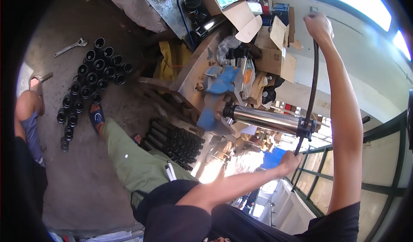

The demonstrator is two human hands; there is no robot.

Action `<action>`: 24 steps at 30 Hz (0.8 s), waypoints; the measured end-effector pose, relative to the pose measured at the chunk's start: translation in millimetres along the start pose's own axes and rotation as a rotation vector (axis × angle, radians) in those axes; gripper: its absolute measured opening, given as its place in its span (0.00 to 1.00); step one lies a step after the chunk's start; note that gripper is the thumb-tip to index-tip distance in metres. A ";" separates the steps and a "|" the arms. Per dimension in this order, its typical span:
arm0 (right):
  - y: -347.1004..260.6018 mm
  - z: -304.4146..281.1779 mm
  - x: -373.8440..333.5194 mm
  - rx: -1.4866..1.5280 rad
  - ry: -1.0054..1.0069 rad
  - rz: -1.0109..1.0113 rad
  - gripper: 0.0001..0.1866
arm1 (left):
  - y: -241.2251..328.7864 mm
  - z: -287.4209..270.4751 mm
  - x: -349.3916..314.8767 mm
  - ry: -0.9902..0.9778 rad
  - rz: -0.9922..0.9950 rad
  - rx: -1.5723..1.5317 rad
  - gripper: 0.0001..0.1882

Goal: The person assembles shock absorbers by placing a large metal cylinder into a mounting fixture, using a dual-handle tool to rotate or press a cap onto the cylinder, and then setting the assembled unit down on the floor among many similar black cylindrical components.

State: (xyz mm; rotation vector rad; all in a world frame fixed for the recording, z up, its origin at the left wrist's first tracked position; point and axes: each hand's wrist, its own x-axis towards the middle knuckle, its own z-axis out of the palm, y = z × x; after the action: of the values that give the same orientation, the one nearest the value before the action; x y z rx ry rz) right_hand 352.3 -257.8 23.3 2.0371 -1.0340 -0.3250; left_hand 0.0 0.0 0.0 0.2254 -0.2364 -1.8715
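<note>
A shiny metal cylinder (266, 120) with black end fittings is clamped at one end in a blue bench vise (219, 91). A long dark metal bar (315, 74) crosses the black fitting (306, 127) at its free end. My right hand (319, 25) is closed round the bar's far end, with that arm stretched out. Close to the fitting, my left hand (290, 163) grips the short end of the same bar. My fingers are partly hidden on both hands.
Many black cylindrical parts (92, 78) stand on the floor at left, beside an adjustable wrench (71, 47). Dark tubes (172, 144) are stacked below the bench. Open cardboard boxes (271, 48) crowd the bench. Another person's leg (30, 104) is at far left.
</note>
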 end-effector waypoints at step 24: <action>121.2 220.9 44.3 2.428 -0.646 0.502 0.15 | 88.3 27.5 -103.0 0.384 -0.072 0.210 0.16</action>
State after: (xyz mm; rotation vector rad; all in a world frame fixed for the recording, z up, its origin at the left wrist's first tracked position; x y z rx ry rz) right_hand 193.5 -453.6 -20.2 3.1732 -3.1281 1.4004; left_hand 104.5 72.7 54.5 0.7368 -0.1606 -1.8317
